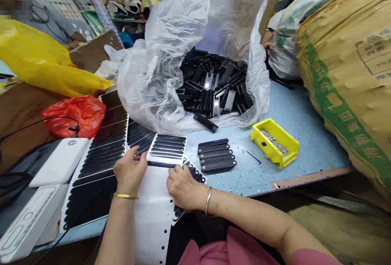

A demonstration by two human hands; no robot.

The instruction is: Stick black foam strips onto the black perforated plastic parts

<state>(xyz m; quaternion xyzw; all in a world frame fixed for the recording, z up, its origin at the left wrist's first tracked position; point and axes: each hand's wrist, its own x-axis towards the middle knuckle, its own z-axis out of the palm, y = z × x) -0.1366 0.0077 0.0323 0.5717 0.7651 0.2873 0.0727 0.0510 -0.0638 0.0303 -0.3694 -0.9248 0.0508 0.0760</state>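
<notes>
Between my hands lies a white backing sheet (154, 204) with several black rounded-end adhesive strips near its top. One dark strip (163, 164) spans the gap between my fingers; whether it is lifted off the sheet I cannot tell. My left hand (130, 170) is closed at the sheet's left edge, thumb against the fingers. Closed too, my right hand (185, 187) presses its fingertips at the strip's right end. Just beyond it, several black perforated bars (216, 156) with silvery screws at their ends lie side by side.
A large clear plastic bag (146, 82) holds a heap of black bars (214, 82). To the right stands a yellow bin (275, 143) of small metal parts; a thin black rod (253, 157) lies beside it. More strip sheets (100, 159), white boxes (61, 161) and a red bag (75, 114) sit left.
</notes>
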